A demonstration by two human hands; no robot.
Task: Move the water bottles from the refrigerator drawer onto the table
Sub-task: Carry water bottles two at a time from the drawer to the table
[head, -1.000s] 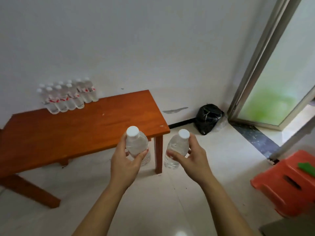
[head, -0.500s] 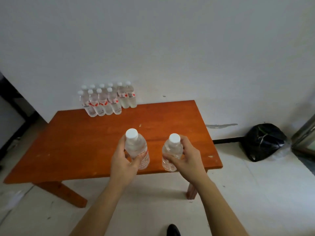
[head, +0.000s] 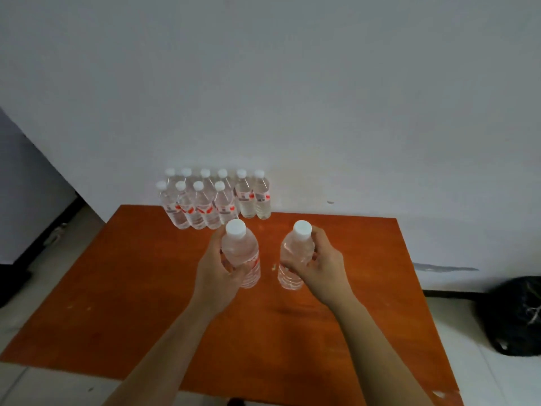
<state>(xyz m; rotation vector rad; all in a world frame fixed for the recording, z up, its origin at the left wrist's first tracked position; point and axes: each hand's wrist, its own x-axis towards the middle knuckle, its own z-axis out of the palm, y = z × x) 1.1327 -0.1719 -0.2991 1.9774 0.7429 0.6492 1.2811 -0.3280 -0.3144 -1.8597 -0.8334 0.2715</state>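
Two water bottles are being carried over the tabletop, one per grip. The left grip is being wrapped around the left bottle, thumb and fingers curled onto its body. The right grip is being curled likewise around the right bottle. Both bottles are being held upright, long axes close to vertical, white caps uppermost, with a clear gap between them. Whether their bases are touching the wood cannot be told; they are judged to be hanging just above it. A standing group of ten bottles is being seen at the far edge against the wall, ahead of both grips and a little to the left, so the left grip is being judged the nearer. The group is being read as a back row of six and a front row of four. The vacant spot before the two rightmost bottles is lying almost directly ahead of the left bottle, so a short forward reach is being judged enough. Red-and-white label bands are being shown on the group, and a red patch on the left bottle. The writing is too blurred to be read and no brand is being made out. The refrigerator drawer is not being shown
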